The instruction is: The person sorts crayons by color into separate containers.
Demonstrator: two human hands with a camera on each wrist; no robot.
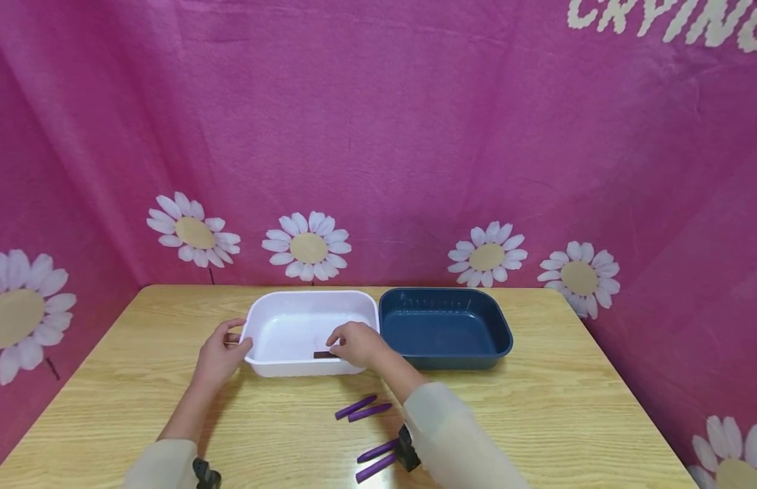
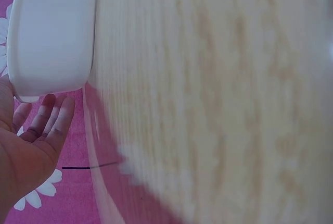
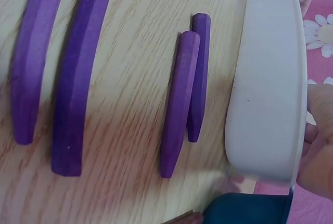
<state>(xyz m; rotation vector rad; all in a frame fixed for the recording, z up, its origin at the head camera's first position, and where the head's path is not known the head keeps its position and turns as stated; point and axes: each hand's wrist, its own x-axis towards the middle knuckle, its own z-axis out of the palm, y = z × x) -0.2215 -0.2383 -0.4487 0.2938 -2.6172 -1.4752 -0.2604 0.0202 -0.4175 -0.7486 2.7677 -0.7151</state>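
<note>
At the left end of the white basin (image 1: 280, 368), my left hand (image 1: 221, 353) holds the rim, thumb over the edge. In the left wrist view the other fingers (image 2: 60, 122) spread loosely by the basin's outer wall. My right hand (image 1: 356, 343) reaches over the basin's front right side, and its fingertips pinch the right end of a dark brown crayon (image 1: 322, 354) low inside the basin. From the right wrist, the basin wall hides these fingertips. Several purple crayons (image 1: 370, 412) lie in two pairs on the table, in front of the basin and beneath the right forearm.
A dark blue basin (image 1: 445, 360) stands against the white basin's right side. Both sit near the back of the wooden table (image 1: 280, 435). A pink cloth with white daisies (image 1: 307, 248) hangs behind and along the sides.
</note>
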